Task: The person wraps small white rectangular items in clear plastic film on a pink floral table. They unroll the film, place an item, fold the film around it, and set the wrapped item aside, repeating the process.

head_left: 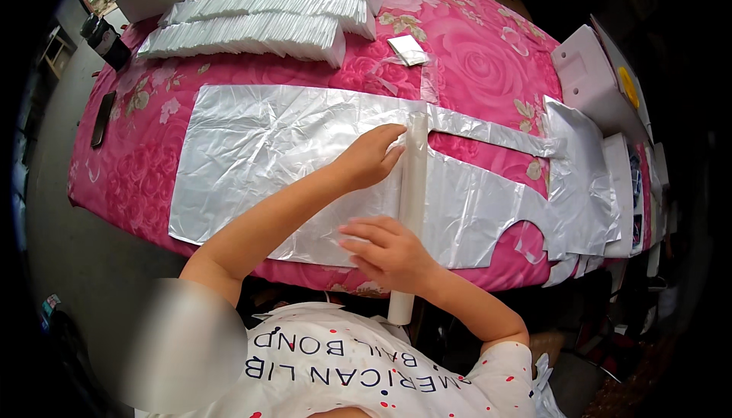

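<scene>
A thin, shiny silvery-white plastic sheet (259, 159) with rounded cut-outs and narrow straps at its right part lies spread on the table. Across it rests a long whitish tube (412, 189), whose near end juts past the table edge toward me. My left hand (372, 157) is over the sheet, its fingers extended beside the tube's far part; whether they touch it is hard to see. Nearer to me, my right hand (389, 252) hovers by the tube's near part, fingers apart and pointing left, slightly blurred. Neither hand shows anything held.
Rows of folded white packets (252, 33) stand at the back left, with one packet (408, 50) apart. A dark phone (103, 119) and a black bottle (105, 40) are on the left. White foam boxes (591, 75) line the right end. Pink flowered cloth (480, 52) covers the table.
</scene>
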Motion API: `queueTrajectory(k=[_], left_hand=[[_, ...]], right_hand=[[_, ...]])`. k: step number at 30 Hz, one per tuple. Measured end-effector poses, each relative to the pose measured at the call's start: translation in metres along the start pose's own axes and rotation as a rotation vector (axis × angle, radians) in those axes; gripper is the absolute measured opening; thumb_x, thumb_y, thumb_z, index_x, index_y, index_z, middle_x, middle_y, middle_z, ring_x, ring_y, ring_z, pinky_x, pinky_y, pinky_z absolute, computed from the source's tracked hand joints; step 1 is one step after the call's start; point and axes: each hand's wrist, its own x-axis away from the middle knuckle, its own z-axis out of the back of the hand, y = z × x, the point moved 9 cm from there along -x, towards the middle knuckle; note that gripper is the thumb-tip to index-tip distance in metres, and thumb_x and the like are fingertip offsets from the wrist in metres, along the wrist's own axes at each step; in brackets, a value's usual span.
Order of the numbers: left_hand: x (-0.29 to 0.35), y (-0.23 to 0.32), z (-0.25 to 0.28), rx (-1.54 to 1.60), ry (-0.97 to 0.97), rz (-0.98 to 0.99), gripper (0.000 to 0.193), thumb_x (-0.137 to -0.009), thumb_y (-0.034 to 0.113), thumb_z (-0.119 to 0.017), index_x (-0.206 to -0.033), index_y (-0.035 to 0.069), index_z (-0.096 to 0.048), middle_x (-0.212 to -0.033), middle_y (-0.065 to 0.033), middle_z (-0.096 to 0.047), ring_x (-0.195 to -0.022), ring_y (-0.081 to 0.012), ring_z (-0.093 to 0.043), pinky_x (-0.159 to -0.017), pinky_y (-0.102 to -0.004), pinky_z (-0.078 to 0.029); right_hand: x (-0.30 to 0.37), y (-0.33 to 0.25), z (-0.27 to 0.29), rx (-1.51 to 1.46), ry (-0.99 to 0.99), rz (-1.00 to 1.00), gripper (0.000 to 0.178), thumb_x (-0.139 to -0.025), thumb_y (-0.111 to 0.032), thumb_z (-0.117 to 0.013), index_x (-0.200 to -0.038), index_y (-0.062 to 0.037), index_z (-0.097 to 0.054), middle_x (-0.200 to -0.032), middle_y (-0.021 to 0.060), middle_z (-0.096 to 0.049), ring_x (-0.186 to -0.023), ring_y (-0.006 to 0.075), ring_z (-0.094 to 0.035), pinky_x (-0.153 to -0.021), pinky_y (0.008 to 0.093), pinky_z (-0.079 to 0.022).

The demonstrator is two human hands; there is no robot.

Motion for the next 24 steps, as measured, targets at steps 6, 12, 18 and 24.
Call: queueTrajectory(k=[6, 12, 18, 24], left_hand=[[-0.006, -0.058, -0.029, 0.342, -0.09, 0.533, 0.035, -0.091, 0.018, -0.045, -0.119, -0.002, -0.052, -0.109, -0.0109, -0.06, -0.098, -0.0176, -0.058, -0.08, -0.0283, -0.047], [0.003, -0.052, 0.007, 0.57, 0.045, 0.562, 0.031, -0.09, 0.014, -0.044, -0.115, -0.001, -0.054, -0.108, -0.0091, -0.06, -0.094, -0.0169, -0.06, -0.078, -0.0281, -0.048], [0.078, -0.04, 0.123, 0.519, 0.174, 0.424, 0.028, -0.093, 0.013, -0.046, -0.116, 0.0, -0.054, -0.108, -0.0092, -0.061, -0.093, -0.0142, -0.059, -0.08, -0.027, -0.047], [0.234, -0.061, 0.219, 0.394, 0.47, 0.598, 0.027, -0.093, 0.012, -0.045, -0.114, -0.001, -0.054, -0.106, -0.0097, -0.062, -0.091, -0.0139, -0.059, -0.077, -0.0253, -0.047]], right_hand=[[0.076, 0.06, 0.045, 0.221, 0.0, -0.26, 0.046, -0.078, -0.022, -0.062, -0.12, -0.0041, -0.052, -0.126, 0.0137, -0.049, -0.116, 0.0324, -0.046, -0.097, 0.0406, -0.038], [0.058, 0.059, 0.011, 0.319, -0.21, -0.171, 0.059, -0.085, -0.043, -0.05, -0.129, -0.0058, -0.045, -0.138, 0.0123, -0.038, -0.132, 0.0315, -0.029, -0.108, 0.0437, -0.023], [-0.039, 0.005, -0.085, 0.085, -0.257, 0.04, 0.06, -0.087, -0.048, -0.042, -0.123, -0.0004, -0.05, -0.129, 0.0145, -0.048, -0.133, 0.0304, -0.025, -0.111, 0.0455, -0.015], [-0.097, -0.064, -0.084, -0.417, -0.152, 0.288, 0.039, -0.086, -0.027, -0.055, -0.117, -0.0033, -0.055, -0.118, 0.0132, -0.056, -0.114, 0.0299, -0.049, -0.096, 0.0402, -0.038]])
